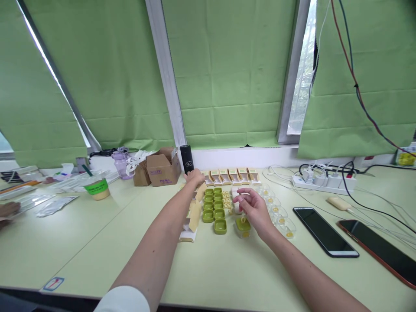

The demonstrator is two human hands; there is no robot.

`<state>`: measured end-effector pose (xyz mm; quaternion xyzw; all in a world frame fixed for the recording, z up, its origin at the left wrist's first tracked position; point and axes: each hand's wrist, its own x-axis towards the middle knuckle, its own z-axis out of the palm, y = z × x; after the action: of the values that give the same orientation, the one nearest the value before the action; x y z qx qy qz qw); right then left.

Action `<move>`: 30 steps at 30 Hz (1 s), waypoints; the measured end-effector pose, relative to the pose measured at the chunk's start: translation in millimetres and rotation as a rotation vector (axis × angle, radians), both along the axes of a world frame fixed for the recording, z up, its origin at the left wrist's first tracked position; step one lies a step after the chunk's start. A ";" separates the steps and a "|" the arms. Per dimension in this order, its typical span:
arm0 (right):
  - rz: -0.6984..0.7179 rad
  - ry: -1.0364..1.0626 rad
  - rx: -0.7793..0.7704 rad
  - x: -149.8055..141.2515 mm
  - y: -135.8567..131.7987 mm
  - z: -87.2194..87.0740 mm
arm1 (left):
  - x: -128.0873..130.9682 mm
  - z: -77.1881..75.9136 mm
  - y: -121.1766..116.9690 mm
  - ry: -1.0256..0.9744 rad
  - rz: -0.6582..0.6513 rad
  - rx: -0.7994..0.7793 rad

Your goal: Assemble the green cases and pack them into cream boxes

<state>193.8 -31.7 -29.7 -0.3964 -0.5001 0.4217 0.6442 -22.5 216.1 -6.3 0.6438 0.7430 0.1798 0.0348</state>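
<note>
My left hand (194,178) reaches to the far end of a row of cream cardboard boxes (195,211), close to a black cylinder (186,158). Its fingertips are mostly hidden, so I cannot see whether they hold a box. My right hand (252,209) hovers with loosely bent fingers apart, near some white pieces (236,201), and appears to hold nothing. Just below it stands a clear container with a green lid (243,225). Between the hands, several green square cups (220,226) form two columns, beside small yellow pieces (226,200).
Clear cups with yellow bits (282,221) line the right side; open boxes (233,177) stand behind. Two phones (325,232), (380,247) and a power strip (325,182) lie right. A carton (163,167) and drink cup (97,187) stand left; another person's hand (9,209) is far left.
</note>
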 end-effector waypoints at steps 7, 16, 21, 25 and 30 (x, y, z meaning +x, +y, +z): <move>-0.021 -0.040 0.033 3.8 -1.2 0.1 | -28.7 21.3 -14.3 0.003 -0.112 -0.006; -0.035 -0.169 0.095 9.7 -1.1 -0.9 | -40.7 18.7 -54.5 0.033 -0.226 -0.010; -0.075 -0.254 0.115 19.5 0.4 1.2 | -42.5 32.4 -67.2 0.059 -0.258 0.033; -0.122 -0.350 0.136 30.4 0.2 1.7 | -29.8 44.9 -93.0 0.047 -0.336 0.104; -0.176 -0.341 0.167 39.0 -2.8 -3.4 | 6.2 36.8 -163.8 -0.037 -0.588 0.143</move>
<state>232.8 -34.6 -33.1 -0.4494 -0.5985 0.2475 0.6153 -16.4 52.3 30.5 0.8286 0.5095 0.2257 0.0536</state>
